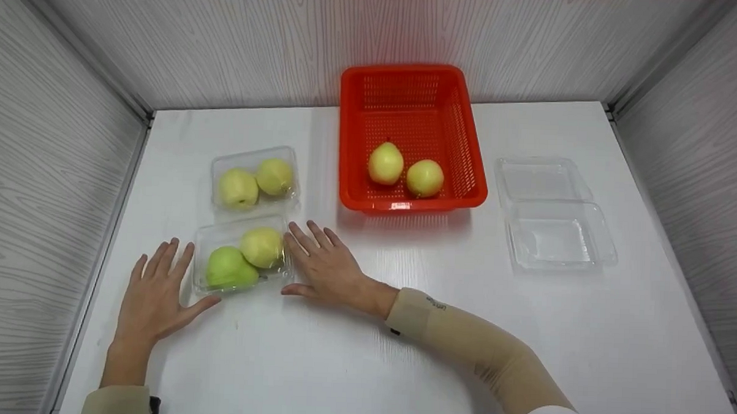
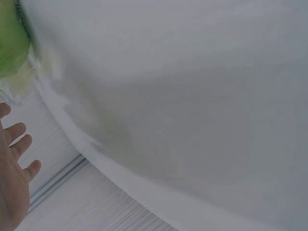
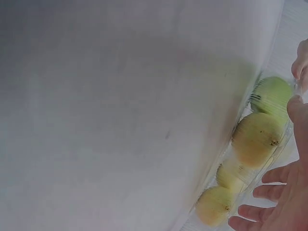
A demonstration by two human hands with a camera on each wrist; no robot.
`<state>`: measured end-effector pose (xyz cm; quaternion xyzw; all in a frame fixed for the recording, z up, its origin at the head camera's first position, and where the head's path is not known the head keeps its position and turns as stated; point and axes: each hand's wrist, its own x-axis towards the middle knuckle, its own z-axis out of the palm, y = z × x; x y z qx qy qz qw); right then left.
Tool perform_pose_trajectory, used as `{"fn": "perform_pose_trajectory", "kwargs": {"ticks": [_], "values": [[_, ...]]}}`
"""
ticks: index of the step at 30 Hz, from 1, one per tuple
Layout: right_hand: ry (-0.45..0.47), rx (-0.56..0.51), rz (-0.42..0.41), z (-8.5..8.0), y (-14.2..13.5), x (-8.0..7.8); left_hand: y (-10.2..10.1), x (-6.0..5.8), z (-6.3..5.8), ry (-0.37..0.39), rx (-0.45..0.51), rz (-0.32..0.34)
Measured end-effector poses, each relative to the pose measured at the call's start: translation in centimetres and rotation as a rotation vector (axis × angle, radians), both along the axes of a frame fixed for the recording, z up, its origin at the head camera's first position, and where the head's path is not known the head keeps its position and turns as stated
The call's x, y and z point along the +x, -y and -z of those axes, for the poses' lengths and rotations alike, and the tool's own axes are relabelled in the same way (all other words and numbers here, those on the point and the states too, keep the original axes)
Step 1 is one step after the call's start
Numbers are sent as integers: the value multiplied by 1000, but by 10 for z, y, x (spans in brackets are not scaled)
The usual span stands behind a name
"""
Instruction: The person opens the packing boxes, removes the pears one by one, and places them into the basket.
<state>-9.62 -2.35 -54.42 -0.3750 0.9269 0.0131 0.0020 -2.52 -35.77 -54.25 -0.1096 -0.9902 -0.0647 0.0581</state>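
The clear plastic box of fruit (image 1: pixel 217 237) between the person's hands, with a green pear (image 1: pixel 228 268) and a yellow pear (image 1: pixel 263 246) inside, sits toward the left edge of the white surface (image 1: pixel 277 363), just on the near side of a second clear plastic box (image 1: pixel 241 159) holding two yellow pears. The grip is spread on both sides: the left hand (image 1: pixel 157 301) lies flat-fingered between the box and the surface's left edge, its thumb angled toward the box's near left corner, while the right hand (image 1: pixel 329 270) has its straight fingertips at the box's right side, touching or just beside it; the pictures do not settle which. The step in hand looks like steadying or squaring the box, and it would go best with light, even pressure from both palms, low on the side walls, since thin plastic should flex if squeezed near the top. The round fruit may roll inside, so any nudge ought to be slow and level. The gap to the second box is slight, so a push toward the far edge should be short. The red plastic basket (image 1: pixel 349 139) at the far edge stands clear of the right fingertips.
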Motion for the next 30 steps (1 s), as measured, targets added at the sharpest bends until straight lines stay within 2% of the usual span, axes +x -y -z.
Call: {"fn": "perform_pose_trajectory", "kwargs": {"ticks": [5, 16, 24, 30], "values": [[-24, 35, 2, -1, 0, 0, 2, 0, -1, -5, -3, 4], [-65, 43, -7, -3, -3, 0, 1, 0, 1, -29, 1, 17], [-56, 52, -10, -5, -6, 1, -3, 3, 2, -43, 18, 17], [-91, 55, -23, -4, -10, 2, -6, 5, 3, -61, 31, 24]]}}
